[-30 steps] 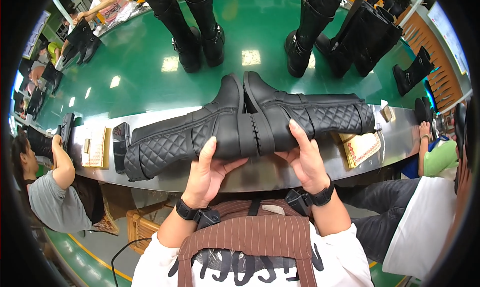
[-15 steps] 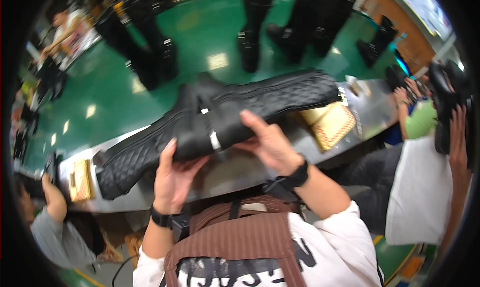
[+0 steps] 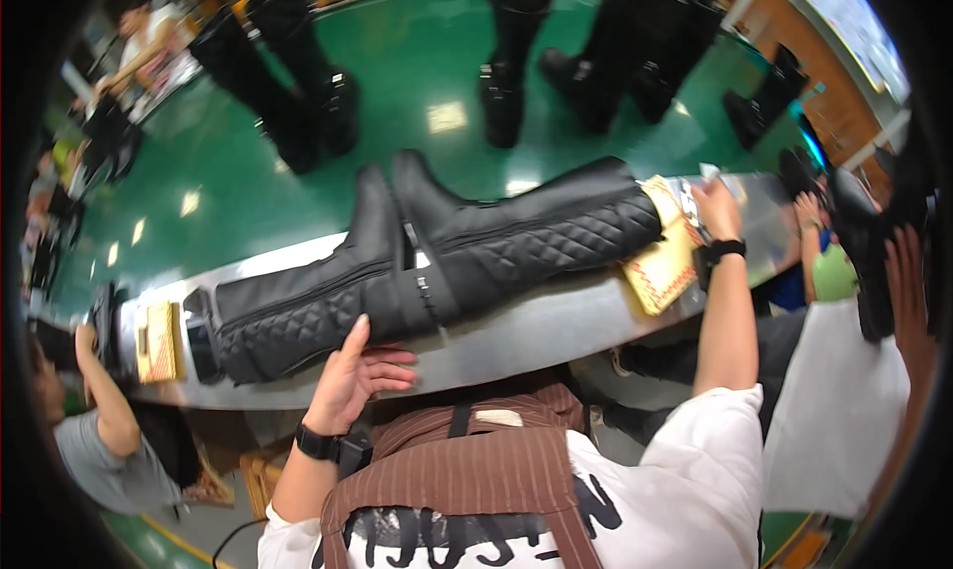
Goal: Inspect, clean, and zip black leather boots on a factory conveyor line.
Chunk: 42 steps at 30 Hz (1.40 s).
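Two black knee-high boots lie on their sides along the metal bench edge, feet together in the middle. The left boot (image 3: 298, 301) has its shaft to the left, the right boot (image 3: 556, 212) its shaft to the right; both have quilted panels and zips. My left hand (image 3: 362, 385) is open, fingers stretched, just in front of the left boot and holding nothing. My right hand (image 3: 717, 212) is at the bench's right, beyond the boot's top, its fingers closed by a small white scrap (image 3: 708, 172); what they hold is hidden. Beside it lies a yellow pad (image 3: 660, 271) with red marks.
Another yellow pad (image 3: 159, 341) lies at the bench's left end. Beyond the metal bench (image 3: 516, 346) runs a green surface (image 3: 397, 82) with several upright black boots (image 3: 506, 82). Other people work at both sides; a person's hand (image 3: 903, 271) holds black boots at far right.
My right hand has left the boots and reached right, past the yellow pad. The boots have settled onto the bench, feet now pointing away. My left hand has lowered slightly beside them.
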Motion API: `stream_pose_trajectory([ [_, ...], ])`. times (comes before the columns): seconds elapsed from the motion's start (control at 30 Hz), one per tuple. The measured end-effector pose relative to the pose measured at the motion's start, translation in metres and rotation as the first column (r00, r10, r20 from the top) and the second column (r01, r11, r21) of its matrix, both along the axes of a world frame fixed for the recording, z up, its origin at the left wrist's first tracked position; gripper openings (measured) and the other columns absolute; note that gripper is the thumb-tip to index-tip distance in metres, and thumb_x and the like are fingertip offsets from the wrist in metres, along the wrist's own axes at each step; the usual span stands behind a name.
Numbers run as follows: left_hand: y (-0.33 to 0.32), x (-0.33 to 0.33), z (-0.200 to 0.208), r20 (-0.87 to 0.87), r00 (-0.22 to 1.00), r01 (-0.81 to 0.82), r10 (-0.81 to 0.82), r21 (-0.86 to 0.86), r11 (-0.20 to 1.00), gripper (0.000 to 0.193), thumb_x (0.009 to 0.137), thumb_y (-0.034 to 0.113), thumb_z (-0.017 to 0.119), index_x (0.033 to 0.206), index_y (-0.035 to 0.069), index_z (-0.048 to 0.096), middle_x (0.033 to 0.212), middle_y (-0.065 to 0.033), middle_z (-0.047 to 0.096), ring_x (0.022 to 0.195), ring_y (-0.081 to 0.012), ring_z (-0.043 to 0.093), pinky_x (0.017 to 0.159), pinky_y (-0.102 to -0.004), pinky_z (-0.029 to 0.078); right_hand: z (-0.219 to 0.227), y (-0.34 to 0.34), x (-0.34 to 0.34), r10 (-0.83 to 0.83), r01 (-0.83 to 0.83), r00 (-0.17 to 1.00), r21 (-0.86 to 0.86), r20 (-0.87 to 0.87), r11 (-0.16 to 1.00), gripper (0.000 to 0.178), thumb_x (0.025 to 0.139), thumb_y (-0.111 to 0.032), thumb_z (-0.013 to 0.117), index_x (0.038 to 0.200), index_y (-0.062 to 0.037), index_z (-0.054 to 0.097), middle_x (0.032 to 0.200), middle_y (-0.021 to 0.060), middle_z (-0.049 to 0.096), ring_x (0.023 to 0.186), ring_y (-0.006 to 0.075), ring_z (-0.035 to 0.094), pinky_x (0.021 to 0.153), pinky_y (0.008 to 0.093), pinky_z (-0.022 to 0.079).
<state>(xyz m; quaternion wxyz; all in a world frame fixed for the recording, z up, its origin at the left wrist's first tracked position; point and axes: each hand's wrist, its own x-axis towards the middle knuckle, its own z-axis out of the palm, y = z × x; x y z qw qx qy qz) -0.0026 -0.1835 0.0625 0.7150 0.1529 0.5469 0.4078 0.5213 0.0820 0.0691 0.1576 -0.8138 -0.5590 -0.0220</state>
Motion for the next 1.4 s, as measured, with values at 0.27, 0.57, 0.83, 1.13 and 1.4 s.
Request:
stream_pose_trajectory([
  [0.27, -0.006, 0.034, 0.058, -0.876, 0.422, 0.588, 0.234, 0.461, 0.665, 0.026, 0.071, 0.018, 0.083, 0.079, 0.001, 0.064, 0.075, -0.0081, 0.064, 0.063, -0.0191, 0.061, 0.057, -0.0290, 0.048, -0.035, 0.029, 0.043, 0.083, -0.086, 0.996, -0.095, -0.034, 0.992, 0.036, 0.075, -0.028, 0.077, 0.099, -0.0032, 0.069, 0.094, 0.0163, 0.070, 0.084, 0.0318, 0.068, 0.075, 0.0410, 0.051],
  [0.57, 0.057, 0.084, 0.031, -0.894, -0.338, 0.693, 0.295, -0.024, 0.721, 0.106, 0.055, 0.037, 0.087, 0.142, 0.002, 0.037, 0.120, -0.0202, 0.052, 0.125, -0.0395, 0.041, 0.110, -0.0557, 0.025, 0.075, -0.080, -0.097, 0.406, -0.552, 0.831, 0.471, 0.381, 0.688, 0.018, 0.093, -0.017, 0.058, 0.100, -0.0018, 0.064, 0.087, 0.0112, 0.065, 0.082, 0.0315, 0.062, 0.077, 0.0422, 0.047],
  [0.83, 0.083, 0.065, 0.068, -0.921, 0.220, 0.630, 0.321, 0.386, 0.674, 0.115, 0.056, 0.037, 0.088, 0.144, -0.002, 0.025, 0.114, -0.0215, 0.058, 0.110, -0.0360, 0.054, 0.109, -0.0520, 0.029, 0.099, -0.151, -0.210, 0.641, -0.692, 0.406, 0.238, -0.652, 0.681, 0.023, 0.098, -0.023, 0.053, 0.097, -0.0001, 0.056, 0.072, 0.0058, 0.055, 0.061, 0.0133, 0.046, 0.058, 0.0281, 0.040],
  [1.13, 0.089, 0.068, 0.074, -0.892, 0.393, 0.543, 0.223, 0.421, 0.727, 0.116, 0.055, 0.034, 0.087, 0.139, -0.016, 0.026, 0.112, -0.0259, 0.060, 0.106, -0.0360, 0.058, 0.093, -0.0372, 0.047, 0.095, -0.120, -0.272, 0.755, -0.760, 0.625, 0.066, -0.197, 0.647, 0.036, 0.090, -0.034, 0.058, 0.086, 0.0010, 0.062, 0.073, 0.0195, 0.065, 0.074, 0.0382, 0.065, 0.067, 0.0466, 0.048],
  [1.4, 0.087, 0.071, 0.060, -0.871, 0.330, 0.563, 0.365, 0.491, 0.664, 0.118, 0.053, 0.032, 0.091, 0.143, -0.010, 0.026, 0.103, -0.0190, 0.062, 0.088, -0.0272, 0.065, 0.080, -0.0324, 0.051, 0.093, -0.117, -0.287, 0.740, -0.747, 0.661, -0.022, -0.125, 0.664, 0.036, 0.089, -0.034, 0.057, 0.081, 0.0010, 0.065, 0.068, 0.0193, 0.065, 0.072, 0.0368, 0.066, 0.070, 0.0445, 0.050],
])
